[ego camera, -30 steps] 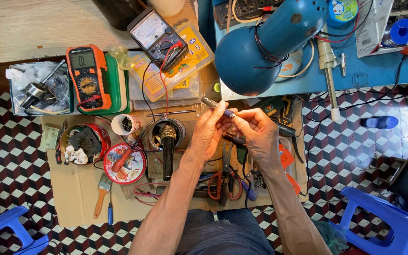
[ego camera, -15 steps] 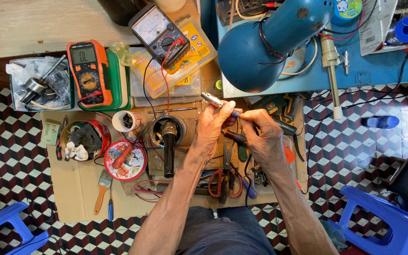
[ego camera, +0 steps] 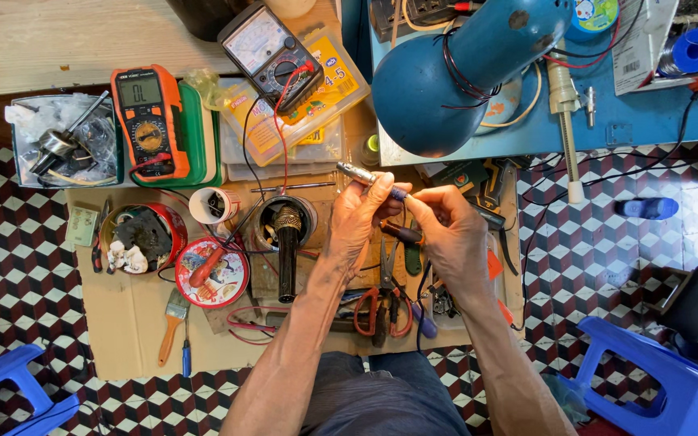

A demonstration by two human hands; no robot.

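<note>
We find the left hand [ego camera: 359, 220] closed around a slim metal plug [ego camera: 363, 174], held above the cardboard-covered surface [ego camera: 123, 339] just below the blue lamp [ego camera: 454, 81]. The right hand [ego camera: 446, 230] has its fingers [ego camera: 415, 203] pinched on the plug's blue-tipped end, a dark-handled tool [ego camera: 401, 234] lying just beneath. We judge the work mid-course: the part remains in hand, and the orange multimeter [ego camera: 149, 121] and red-handled pliers [ego camera: 385, 303] lie untouched. Against half a second earlier, both hands sit in nearly the same place and the plug has barely shifted.

Shiny metal plug [ego camera: 357, 173]; glossy blue enamelled lamp shade [ego camera: 438, 89].
</note>
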